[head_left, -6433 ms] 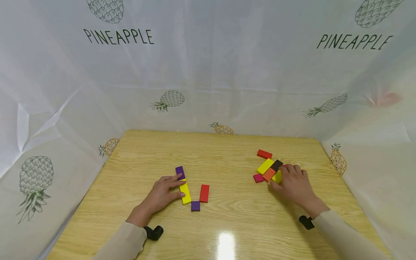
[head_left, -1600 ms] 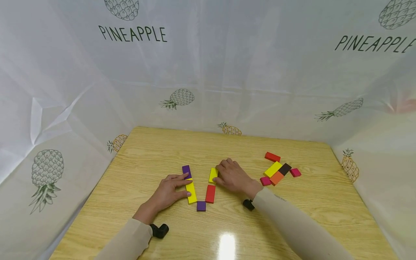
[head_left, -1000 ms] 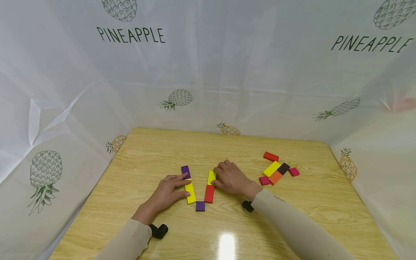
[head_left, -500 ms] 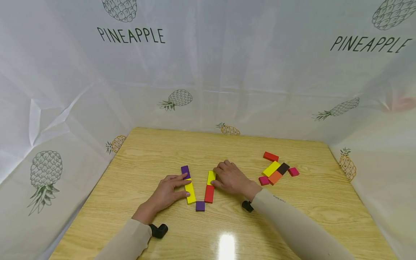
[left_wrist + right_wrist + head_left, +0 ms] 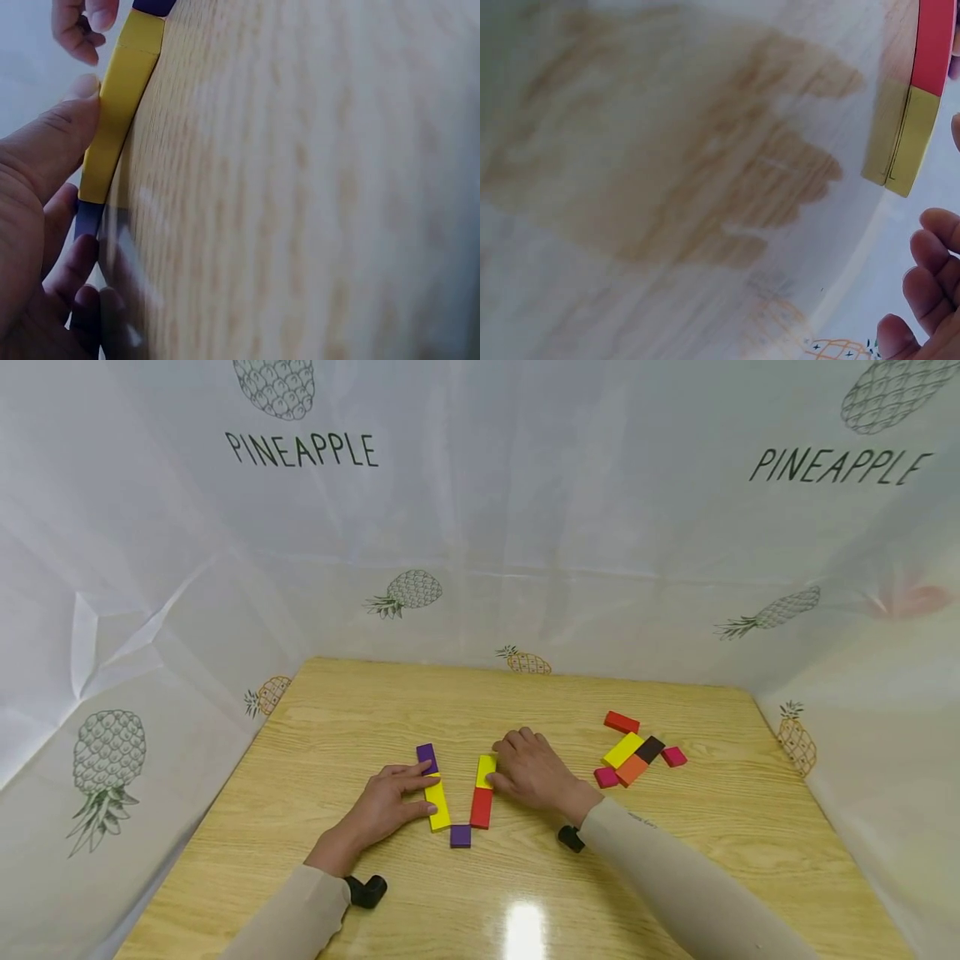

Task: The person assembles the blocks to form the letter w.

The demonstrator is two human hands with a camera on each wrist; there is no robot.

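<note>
In the head view, my left hand (image 5: 386, 802) lies with extended fingers at a left row, a yellow block (image 5: 437, 806) with a purple block (image 5: 426, 753) at its far end. The left wrist view shows the thumb against the yellow block's side (image 5: 116, 120) and fingertips at the purple block. My right hand (image 5: 534, 772) is beside a smaller yellow block (image 5: 486, 768), which lies end to end with a red block (image 5: 481, 808). In the right wrist view its loosely bent fingers stand apart from that yellow block (image 5: 911, 150). A purple square block (image 5: 461, 837) lies between the rows' near ends.
On the right of the wooden table (image 5: 360, 693) is a loose group: a red block (image 5: 622, 722), a yellow block (image 5: 623, 749), a black block (image 5: 650, 750), an orange block (image 5: 632, 769) and two pink blocks, one nearer (image 5: 607, 777) and one further right (image 5: 674, 756). White pineapple-print sheeting (image 5: 480, 527) surrounds the table.
My right hand has come left from the loose group with the smaller yellow block. That block has slid nearer until it met the red block's end. The left hand has stayed at its row.
</note>
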